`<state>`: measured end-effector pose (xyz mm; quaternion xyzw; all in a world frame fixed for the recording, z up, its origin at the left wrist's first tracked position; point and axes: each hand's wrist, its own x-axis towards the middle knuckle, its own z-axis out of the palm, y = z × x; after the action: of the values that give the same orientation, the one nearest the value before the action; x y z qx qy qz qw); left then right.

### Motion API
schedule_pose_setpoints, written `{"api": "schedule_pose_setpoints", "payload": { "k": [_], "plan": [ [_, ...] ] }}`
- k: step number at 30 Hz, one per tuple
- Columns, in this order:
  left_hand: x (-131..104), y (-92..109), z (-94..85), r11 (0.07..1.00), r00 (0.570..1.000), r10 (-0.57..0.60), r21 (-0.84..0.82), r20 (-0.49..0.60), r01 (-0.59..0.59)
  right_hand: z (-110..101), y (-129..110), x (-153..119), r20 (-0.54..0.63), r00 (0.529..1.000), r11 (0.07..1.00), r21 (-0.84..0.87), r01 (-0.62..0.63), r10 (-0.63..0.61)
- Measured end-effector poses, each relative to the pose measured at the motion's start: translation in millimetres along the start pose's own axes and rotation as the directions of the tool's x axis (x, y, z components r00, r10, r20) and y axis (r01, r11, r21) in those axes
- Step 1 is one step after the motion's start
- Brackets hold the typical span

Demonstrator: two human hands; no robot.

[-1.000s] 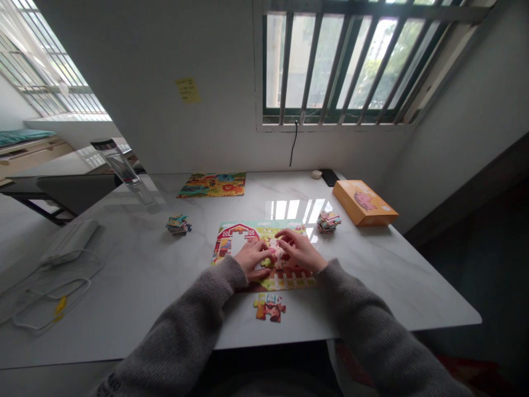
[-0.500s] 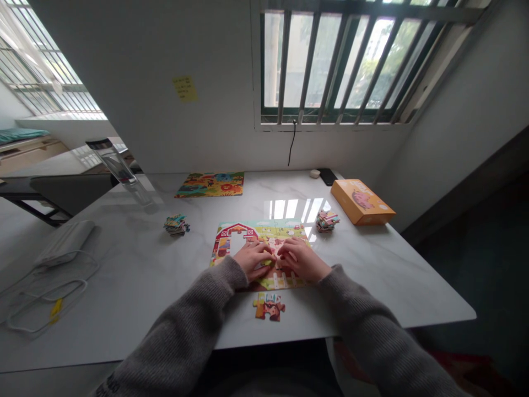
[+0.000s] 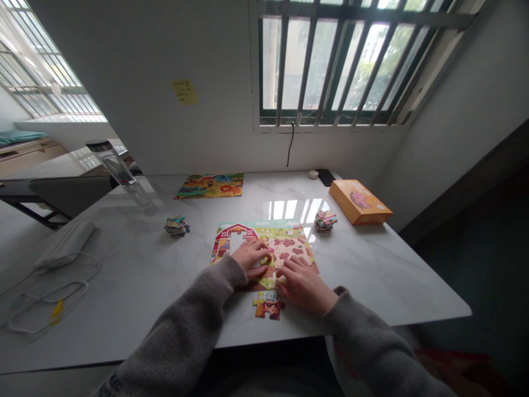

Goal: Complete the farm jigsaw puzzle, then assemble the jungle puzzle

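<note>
A farm jigsaw puzzle (image 3: pixel 291 248) lies on the table in front of me, showing a red barn and a spotted cow. Over its middle, my left hand (image 3: pixel 253 260) has thumb and fingers closed around a small yellow-green puzzle piece (image 3: pixel 264 260). My right hand (image 3: pixel 305 282) rests over the lower right of the puzzle, its fingers bent but apart, and I see nothing held in them. Just below the puzzle lie loose joined pieces (image 3: pixel 266 307), close to my right fingertips. A white gap shows inside the barn.
Stacks of pieces stand left (image 3: pixel 177 226) and right (image 3: pixel 325 220) of the puzzle. Farther back are another puzzle (image 3: pixel 210 186), an orange box (image 3: pixel 361 202), a phone (image 3: pixel 326 177) and a clear bottle (image 3: pixel 118 168). A white cable (image 3: pixel 45 329) lies at left.
My right hand has moved down toward the puzzle's lower edge and the loose pieces, uncovering the cow's body. My left hand stays almost in place.
</note>
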<state>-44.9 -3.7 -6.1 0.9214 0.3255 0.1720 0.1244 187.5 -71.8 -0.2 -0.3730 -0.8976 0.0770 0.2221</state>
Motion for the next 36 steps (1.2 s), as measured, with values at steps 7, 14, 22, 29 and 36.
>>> {"api": "schedule_pose_setpoints", "payload": {
  "k": [7, 14, 22, 29, 36],
  "plan": [
    [0.8, 1.3, -3.4, 1.0, 1.0, -0.005, -0.005, -0.008, 0.005, 2.7, -25.3, -20.0, 0.095, 0.995, 1.0, 0.007, -0.013, 0.012],
    [1.0, -3.6, -3.0, 0.998, 0.998, -0.054, 0.035, -0.032, 0.055, -1.2, -22.8, -18.2, 0.167, 0.985, 0.995, 0.085, -0.058, 0.043],
    [0.6, -2.3, -9.6, 0.995, 0.989, -0.097, -0.018, -0.113, 0.095, -10.1, -30.2, -11.8, 0.233, 0.971, 0.913, 0.38, -0.148, 0.06],
    [2.0, 3.1, -15.9, 0.973, 0.953, -0.162, -0.205, -0.258, 0.11, -18.8, -8.2, 17.4, 0.092, 0.992, 0.724, 0.678, -0.127, 0.087],
    [5.9, -4.0, -19.1, 0.814, 0.776, -0.48, -0.536, -0.409, 0.221, -10.8, 33.4, 79.7, -0.087, 0.965, 0.615, 0.784, -0.087, 0.248]
  ]
}}
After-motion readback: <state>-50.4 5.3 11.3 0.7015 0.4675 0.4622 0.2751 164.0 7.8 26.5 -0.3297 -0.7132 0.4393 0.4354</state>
